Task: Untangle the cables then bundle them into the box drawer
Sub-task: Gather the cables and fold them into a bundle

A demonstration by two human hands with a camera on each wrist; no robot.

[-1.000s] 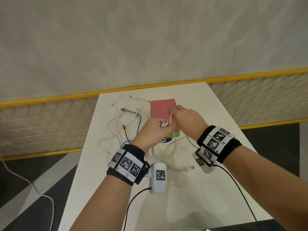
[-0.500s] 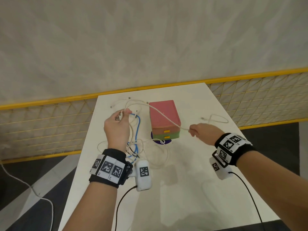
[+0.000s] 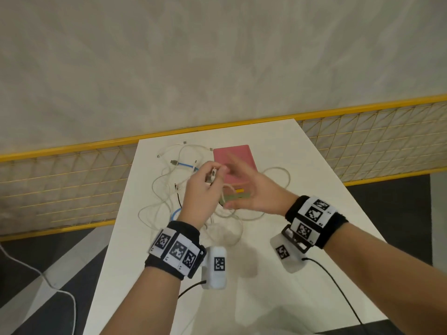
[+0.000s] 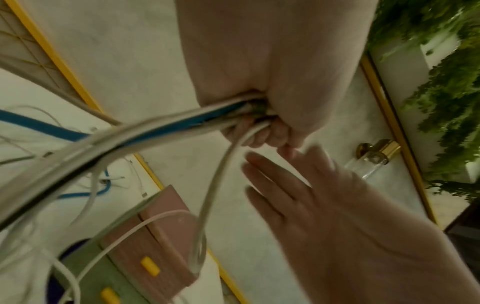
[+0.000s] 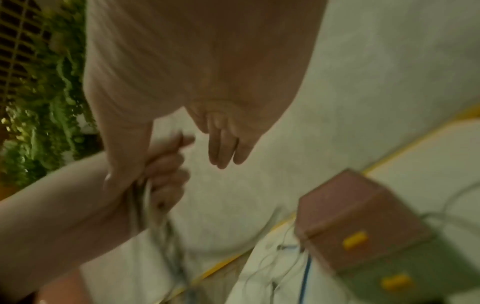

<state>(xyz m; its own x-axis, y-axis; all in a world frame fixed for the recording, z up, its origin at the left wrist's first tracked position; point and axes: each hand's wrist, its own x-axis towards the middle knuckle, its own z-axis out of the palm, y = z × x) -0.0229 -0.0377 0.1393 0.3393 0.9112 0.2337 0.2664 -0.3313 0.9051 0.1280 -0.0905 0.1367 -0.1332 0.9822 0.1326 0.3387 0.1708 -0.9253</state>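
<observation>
Left grip (image 3: 202, 189) on cables (image 4: 145, 131) (right hand (image 3: 251, 189) now empty, closer)

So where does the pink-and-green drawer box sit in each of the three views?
Head: drawer box at centre, on the table, partly behind both hands.
Left wrist: drawer box at lower left, below the held cables.
Right wrist: drawer box at lower right.
Shared landmark: its yellow drawer handles.

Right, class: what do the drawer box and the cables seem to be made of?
Drawer box: probably matte plastic, with flat pink and green faces and yellow handles. Cables: likely smooth rubbery plastic sheaths in white and blue, since they bend in loose loops; the ends look metal.
</observation>
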